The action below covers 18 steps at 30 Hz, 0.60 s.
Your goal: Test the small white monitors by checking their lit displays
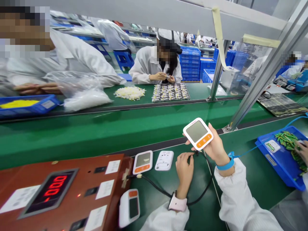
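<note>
- Right hand point(215, 147) grips a white monitor point(198, 133), tilted screen-up for viewing.
- Left hand point(184, 166), at seven o'clock below, pinches the black cable point(156, 187) plug at its base.

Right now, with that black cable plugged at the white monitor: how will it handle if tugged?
The thin black cable loops slackly over the green mat, so it is probably floppy. The white orange-buttoned monitor in the right hand looks light and may get dragged along.

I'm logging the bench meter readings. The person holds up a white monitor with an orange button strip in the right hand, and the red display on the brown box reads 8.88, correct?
Not quite: the head view shows the red display reading 0.00, not 8.88. The right hand does hold up the white monitor with its orange strip.
</note>
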Available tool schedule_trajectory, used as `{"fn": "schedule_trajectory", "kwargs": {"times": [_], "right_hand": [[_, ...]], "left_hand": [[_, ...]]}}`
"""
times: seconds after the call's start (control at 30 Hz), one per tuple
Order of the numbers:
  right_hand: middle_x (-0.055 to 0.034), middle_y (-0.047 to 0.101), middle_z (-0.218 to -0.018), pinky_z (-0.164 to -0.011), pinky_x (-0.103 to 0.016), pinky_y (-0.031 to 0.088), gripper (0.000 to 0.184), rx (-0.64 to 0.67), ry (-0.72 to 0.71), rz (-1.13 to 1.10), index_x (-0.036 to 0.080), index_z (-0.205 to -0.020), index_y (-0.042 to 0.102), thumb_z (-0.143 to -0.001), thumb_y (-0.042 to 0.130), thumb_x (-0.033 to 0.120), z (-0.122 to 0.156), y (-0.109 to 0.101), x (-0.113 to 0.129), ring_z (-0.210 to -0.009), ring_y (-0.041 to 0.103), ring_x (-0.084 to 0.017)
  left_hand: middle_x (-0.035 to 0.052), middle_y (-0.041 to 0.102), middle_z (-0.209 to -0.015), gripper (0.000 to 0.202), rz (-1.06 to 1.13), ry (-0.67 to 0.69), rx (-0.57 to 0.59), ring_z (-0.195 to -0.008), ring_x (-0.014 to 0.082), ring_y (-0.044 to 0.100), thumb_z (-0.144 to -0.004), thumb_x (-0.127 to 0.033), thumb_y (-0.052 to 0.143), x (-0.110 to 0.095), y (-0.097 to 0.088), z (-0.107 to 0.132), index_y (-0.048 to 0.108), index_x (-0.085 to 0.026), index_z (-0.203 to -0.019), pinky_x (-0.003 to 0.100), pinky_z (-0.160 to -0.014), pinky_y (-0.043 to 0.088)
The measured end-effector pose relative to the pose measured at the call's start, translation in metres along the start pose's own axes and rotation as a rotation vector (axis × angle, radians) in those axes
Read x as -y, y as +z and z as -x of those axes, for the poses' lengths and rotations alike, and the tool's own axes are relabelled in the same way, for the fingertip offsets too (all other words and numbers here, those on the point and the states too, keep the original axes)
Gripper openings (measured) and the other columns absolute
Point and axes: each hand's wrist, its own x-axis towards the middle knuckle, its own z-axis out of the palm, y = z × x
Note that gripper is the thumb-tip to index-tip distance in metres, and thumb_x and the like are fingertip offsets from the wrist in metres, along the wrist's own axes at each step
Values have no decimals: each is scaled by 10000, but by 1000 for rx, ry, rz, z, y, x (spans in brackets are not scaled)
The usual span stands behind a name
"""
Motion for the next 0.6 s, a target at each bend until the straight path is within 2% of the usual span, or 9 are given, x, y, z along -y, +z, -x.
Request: {"fn": "schedule_trajectory", "kwargs": {"times": [0.1, 0.23, 0.37, 0.43, 0.5, 0.6], "right_hand": [[-115, 718, -1040, -681, -370, 606, 503, -60, -26, -5, 168, -1131, 641, -922, 428, 573, -1, -2, -1, -960, 695, -269], [-91, 694, -1135, -869, -418, 566, 393, -108, -50, -16, 188, -1120, 665, -873, 551, 470, -8, -10, -4, -1097, 644, -271], [-83, 677, -1180, -973, -433, 513, 475, -156, 8, 31, 213, -1223, 618, -784, 677, 382, -18, -25, -11, -1117, 633, -264], [-87, 669, -1189, -974, -429, 515, 549, -192, 48, 107, 229, -1283, 573, -789, 679, 444, -25, -39, -17, -1105, 640, -259], [-99, 676, -1156, -930, -430, 541, 640, -230, 71, 221, 229, -1318, 538, -790, 640, 576, -34, -58, -24, -1043, 667, -266], [-101, 702, -975, -834, -413, 583, 773, -329, 79, 507, 193, -1308, 540, -740, 590, 716, -59, -94, -35, -873, 708, -274]], "left_hand": [[36, 704, -983, 183, 16, -3, -6, -1065, 264, 546, -847, -167, 525, 0, 1, 0, 694, -236, -870, 414, -889, 397], [35, 700, -956, 193, 60, -9, -14, -1044, 246, 549, -840, -126, 522, -4, 1, 3, 688, -225, -853, 402, -887, 394], [38, 686, -943, 218, 109, -57, -29, -1017, 229, 543, -823, -95, 507, -11, 0, 8, 689, -213, -848, 395, -888, 381], [45, 677, -946, 220, 128, -99, -31, -1027, 230, 533, -815, -102, 505, -13, 1, 10, 693, -213, -840, 397, -889, 374], [49, 669, -966, 213, 158, -151, -45, -1032, 228, 527, -794, -114, 515, -12, 6, 12, 695, -219, -841, 402, -897, 366], [47, 672, -1014, 194, 201, -158, -11, -1095, 244, 501, -776, -163, 546, -6, 19, 8, 703, -244, -856, 439, -955, 337]]}}
